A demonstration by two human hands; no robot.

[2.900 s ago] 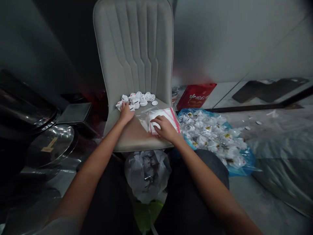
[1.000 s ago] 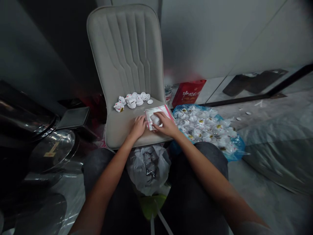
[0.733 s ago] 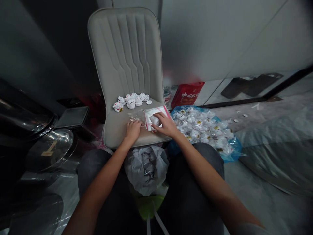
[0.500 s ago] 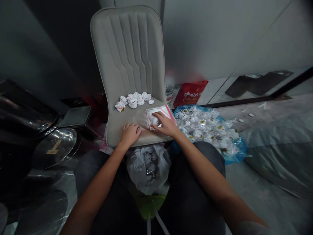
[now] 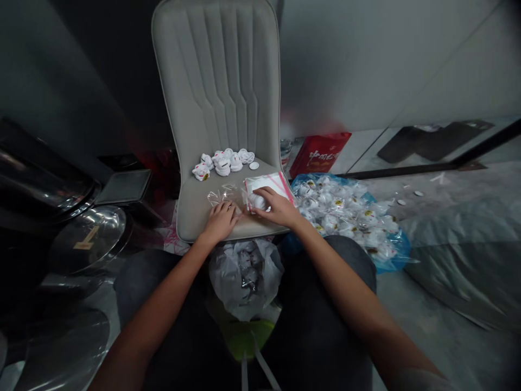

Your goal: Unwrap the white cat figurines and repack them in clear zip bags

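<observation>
My right hand curls its fingers and thumb around a small white rounded figurine, over a stack of clear plastic sleeves with pink edges at the seat's right side. To its left, my left hand is closed on a crinkled clear plastic bag, which spreads out beyond the fingertips on the chair seat. Farther back on the seat sits a group of small white cat-like figurines with coin slots. Beside them lies a round white disc.
Many bagged figurines lie on a blue plastic sheet on the floor at right. A red bag stands behind them. Between my knees hangs a whitish plastic bag with wrapped pieces inside. Shiny metal containers stand at left.
The clear bag has moved left, away from the sleeve stack, and now bunches under my left hand. My right hand stays around the figurine. The view has shifted slightly.
</observation>
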